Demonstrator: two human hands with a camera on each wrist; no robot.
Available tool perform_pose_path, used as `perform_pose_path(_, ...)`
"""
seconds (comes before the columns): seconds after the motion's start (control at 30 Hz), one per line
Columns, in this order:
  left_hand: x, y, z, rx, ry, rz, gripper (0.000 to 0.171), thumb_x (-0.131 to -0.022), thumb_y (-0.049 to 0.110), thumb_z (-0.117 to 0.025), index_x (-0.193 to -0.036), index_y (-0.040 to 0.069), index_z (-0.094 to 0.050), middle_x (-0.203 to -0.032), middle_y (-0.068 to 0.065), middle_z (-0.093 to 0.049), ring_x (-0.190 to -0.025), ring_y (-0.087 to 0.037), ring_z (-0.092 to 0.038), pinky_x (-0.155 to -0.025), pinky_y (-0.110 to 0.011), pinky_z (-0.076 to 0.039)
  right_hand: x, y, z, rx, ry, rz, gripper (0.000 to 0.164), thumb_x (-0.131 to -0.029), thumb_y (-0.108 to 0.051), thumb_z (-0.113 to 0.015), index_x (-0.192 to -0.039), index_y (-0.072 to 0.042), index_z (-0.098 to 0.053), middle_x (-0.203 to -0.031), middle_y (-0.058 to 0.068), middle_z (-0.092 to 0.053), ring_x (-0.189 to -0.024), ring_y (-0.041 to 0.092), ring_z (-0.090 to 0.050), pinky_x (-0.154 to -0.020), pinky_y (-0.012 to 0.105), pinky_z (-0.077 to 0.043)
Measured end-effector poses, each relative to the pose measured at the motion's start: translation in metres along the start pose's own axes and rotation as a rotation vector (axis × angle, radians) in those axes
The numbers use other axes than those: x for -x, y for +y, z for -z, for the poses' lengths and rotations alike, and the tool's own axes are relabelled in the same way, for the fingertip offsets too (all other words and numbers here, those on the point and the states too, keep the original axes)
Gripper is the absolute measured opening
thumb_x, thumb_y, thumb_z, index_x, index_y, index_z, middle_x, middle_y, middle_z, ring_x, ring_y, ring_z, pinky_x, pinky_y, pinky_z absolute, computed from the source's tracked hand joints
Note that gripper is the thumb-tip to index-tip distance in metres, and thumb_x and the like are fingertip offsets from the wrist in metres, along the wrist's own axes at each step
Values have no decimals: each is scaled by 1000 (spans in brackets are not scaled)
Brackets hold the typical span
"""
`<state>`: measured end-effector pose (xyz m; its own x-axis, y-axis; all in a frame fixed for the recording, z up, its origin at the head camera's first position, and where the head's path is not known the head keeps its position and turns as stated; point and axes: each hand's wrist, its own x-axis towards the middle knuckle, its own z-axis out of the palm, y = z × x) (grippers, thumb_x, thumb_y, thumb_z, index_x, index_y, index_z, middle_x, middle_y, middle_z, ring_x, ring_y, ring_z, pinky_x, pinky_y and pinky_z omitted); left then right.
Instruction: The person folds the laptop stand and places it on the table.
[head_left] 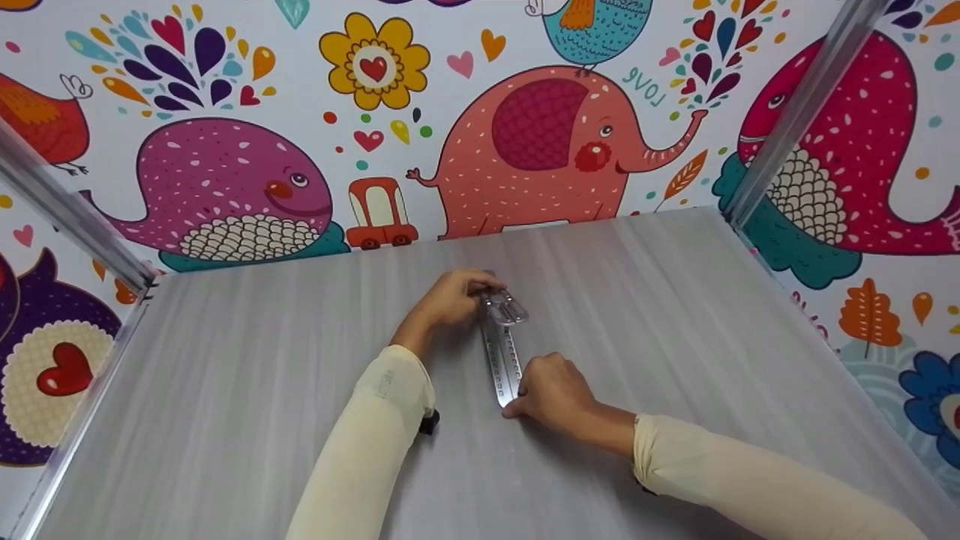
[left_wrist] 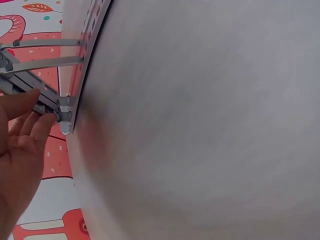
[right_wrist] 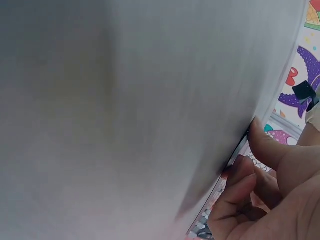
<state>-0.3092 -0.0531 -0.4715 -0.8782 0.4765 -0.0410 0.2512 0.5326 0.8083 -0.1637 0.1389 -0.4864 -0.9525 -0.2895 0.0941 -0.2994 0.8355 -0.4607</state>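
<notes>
A silver metal folding stand, with a long slotted base strip and a raised hinged upper part, lies lengthwise near the middle of the table. At its far end, my left hand grips the raised part between thumb and fingers. The left wrist view shows those fingers close to the hinge, with two thin support bars joining the upper arm to the base. My right hand holds the near end of the base, thumb at the tip. In the right wrist view, the right hand hides much of the strip.
The grey wood-grain table extends around both hands. Behind it stands a wall printed with cartoon animals. Metal frame posts rise at the back corners. A black piece sits under the left sleeve cuff.
</notes>
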Motion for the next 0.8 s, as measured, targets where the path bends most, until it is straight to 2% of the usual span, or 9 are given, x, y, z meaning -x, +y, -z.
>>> perform_pose_path(0.23,1,0,2,7,2,21,54,-91,-13,-50,-127,20,-73,-132,0,-66,-123,-20,-61,-113,-42,-45,-2,-6,-2,12,-30,-12,32,-60,-37,-97,-56,-17,-72,-54,-8,-62,-52,9,-44,-48,31,-40)
perform_pose_path(0.5,-1,3,-4,13,39,17,55,-90,-15,-51,-127,19,-73,-130,-2,-67,-120,-21,-61,-112,-40,-46,-3,-7,1,42,-57,0,35,-63,-37,-96,-54,-19,-68,-53,-10,-58,-50,10,-44,-47,31,-39)
perform_pose_path(0.7,4,5,-8,-46,74,18,51,-91,-15,-50,-130,12,-71,-129,-6,-69,-119,-23,-62,-112,-41,-46,2,-5,0,70,-47,60,37,-66,-43,-93,-54,-21,-66,-55,-11,-57,-51,7,-42,-46,31,-39)
perform_pose_path(0.8,9,7,-10,-94,105,22,54,-91,-14,-48,-135,11,-67,-134,-8,-67,-126,-25,-61,-114,-43,-44,2,-2,4,64,-59,94,37,-69,-47,-91,-53,-23,-67,-53,-14,-52,-52,5,-38,-46,30,-37)
